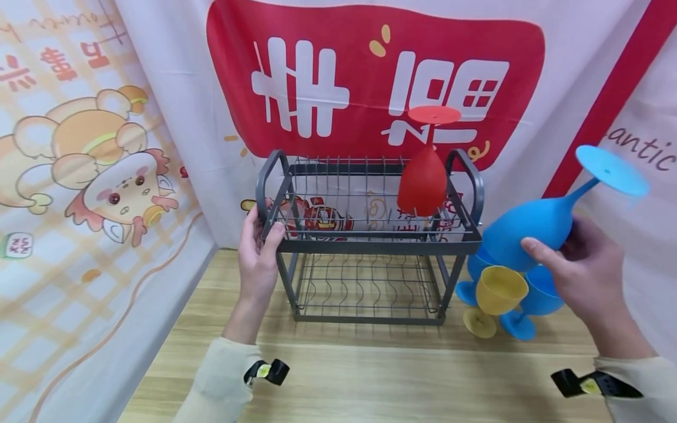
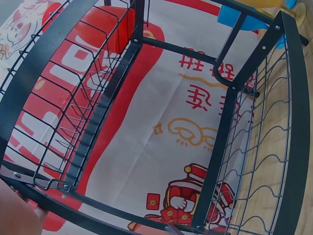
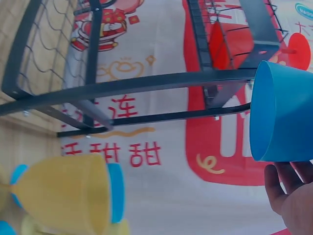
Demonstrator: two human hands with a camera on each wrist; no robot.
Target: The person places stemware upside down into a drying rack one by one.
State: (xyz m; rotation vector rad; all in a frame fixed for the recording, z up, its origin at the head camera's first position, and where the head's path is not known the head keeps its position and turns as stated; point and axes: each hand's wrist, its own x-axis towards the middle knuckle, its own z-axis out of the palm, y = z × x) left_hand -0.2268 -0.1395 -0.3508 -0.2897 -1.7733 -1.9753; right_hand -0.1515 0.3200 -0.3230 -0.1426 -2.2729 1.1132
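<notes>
A two-tier dark metal dish rack (image 1: 378, 247) stands before me. My left hand (image 1: 259, 247) grips the left end of its upper tier, thumb over the front corner. In the air right of the rack, my right hand (image 1: 587, 264) holds a blue goblet (image 1: 529, 229) by the bowl, tilted with its base up and its mouth toward the rack. In the right wrist view the fingers lie under the blue bowl (image 3: 283, 112). A red goblet (image 1: 423, 182) sits upside down at the right of the upper tier, its base on top.
On the wooden table (image 1: 370, 382), right of the rack, a yellow goblet (image 1: 501, 291) and blue goblets (image 1: 542, 291) stand upright, close together. Behind the rack hangs a white cloth with a red panel (image 1: 365, 76). A printed cloth wall (image 1: 79, 176) borders the left side.
</notes>
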